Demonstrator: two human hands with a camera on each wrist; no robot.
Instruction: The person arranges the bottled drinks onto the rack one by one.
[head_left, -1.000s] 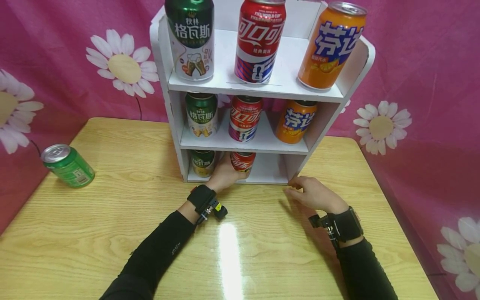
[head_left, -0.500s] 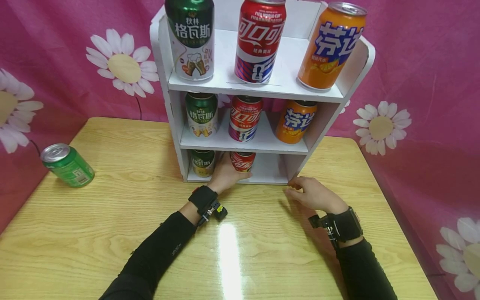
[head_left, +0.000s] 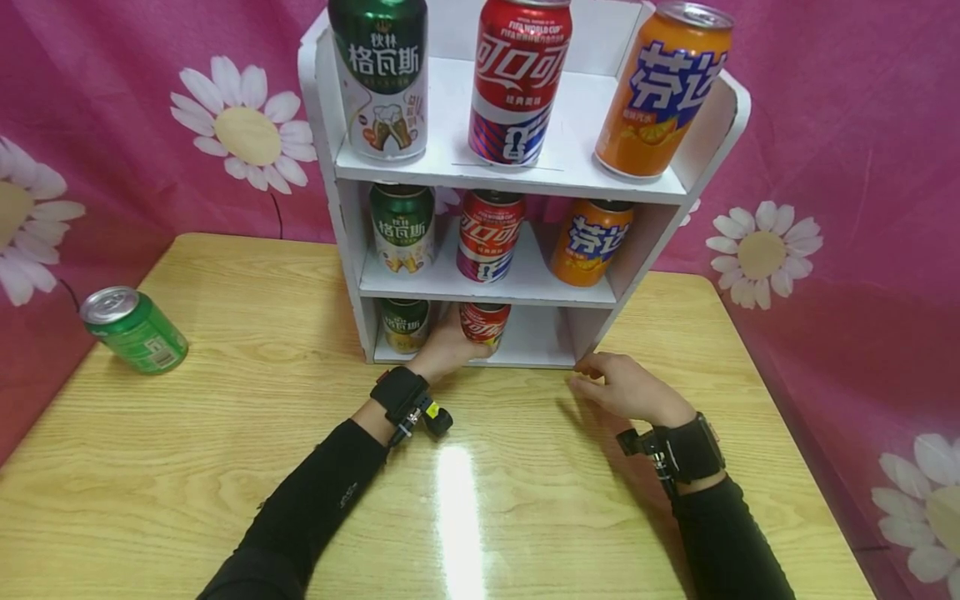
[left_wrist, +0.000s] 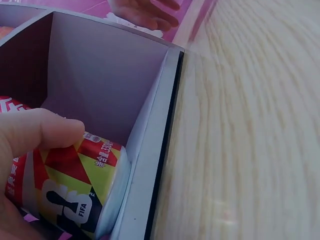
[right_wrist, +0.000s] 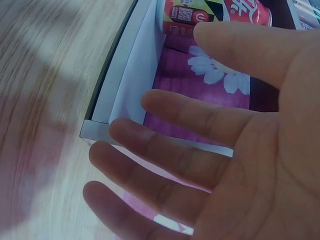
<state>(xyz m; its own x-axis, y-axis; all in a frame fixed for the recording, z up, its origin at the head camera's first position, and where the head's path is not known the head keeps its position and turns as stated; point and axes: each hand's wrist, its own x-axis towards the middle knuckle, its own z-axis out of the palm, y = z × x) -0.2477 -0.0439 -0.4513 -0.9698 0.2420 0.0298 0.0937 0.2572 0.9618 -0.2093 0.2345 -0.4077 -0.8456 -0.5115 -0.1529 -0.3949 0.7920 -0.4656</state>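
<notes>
My left hand [head_left: 447, 346] reaches into the bottom tier of a white shelf [head_left: 543, 337] and grips a red cola can [head_left: 483, 321]. In the left wrist view the thumb lies across the front of this can, whose FIFA label faces out. The can stands in the middle of the tier, to the right of a green and white kvass can [head_left: 406, 325]. My right hand [head_left: 630, 390] is by the shelf's lower right corner, its fingers loosely extended and holding nothing. Whether its fingertips touch the shelf is hard to tell.
The middle tier holds kvass, cola [head_left: 491, 236] and orange Fanta [head_left: 592, 242] cans; the top tier repeats them, with another Fanta [head_left: 663, 92] at right. A green can [head_left: 135, 329] lies tilted on the wooden table [head_left: 262, 433] at left. Pink flowered cloth [head_left: 810, 125] hangs behind.
The left hand shifts slightly and its thumb has moved a little back to the left over the cola can. The right hand stays in place.
</notes>
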